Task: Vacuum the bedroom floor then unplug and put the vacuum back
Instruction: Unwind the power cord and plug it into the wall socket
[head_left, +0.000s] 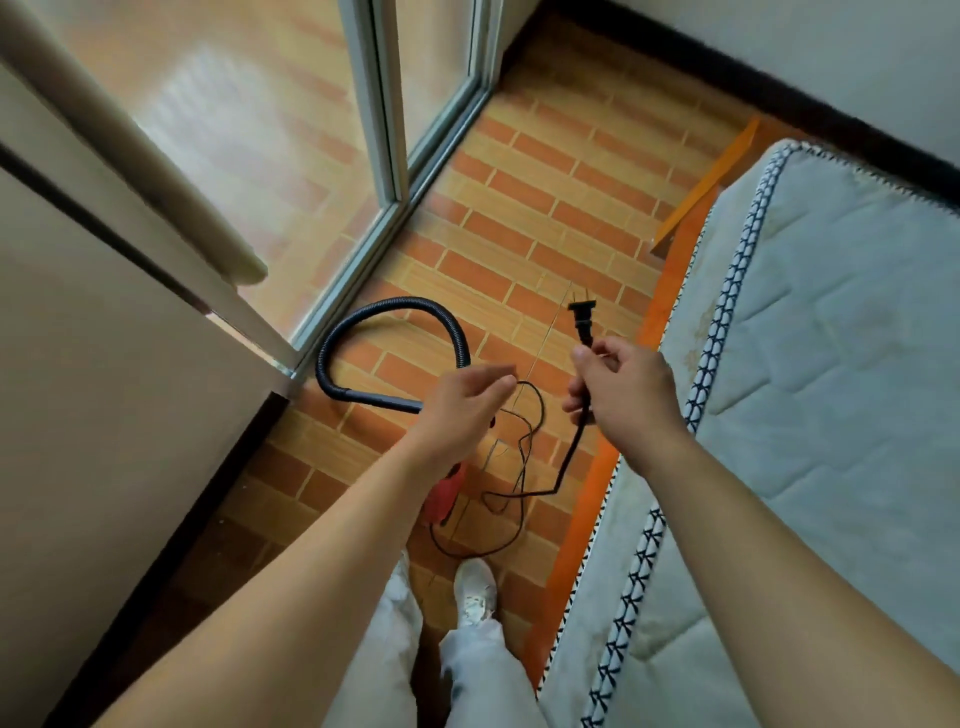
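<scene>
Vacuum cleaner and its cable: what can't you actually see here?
All in the head view:
- Vacuum: only a red sliver shows; the left arm covers the rest.
- Hose: its near end runs behind the left hand, so the joint is hidden.
- Left hand: the fingers are blurred, so whether they pinch the cord is unclear.
- Cord: where it meets the vacuum is too thin and tangled to trace.

A quilted mattress (831, 338) lies opposite a sliding glass door (395, 130).
</scene>
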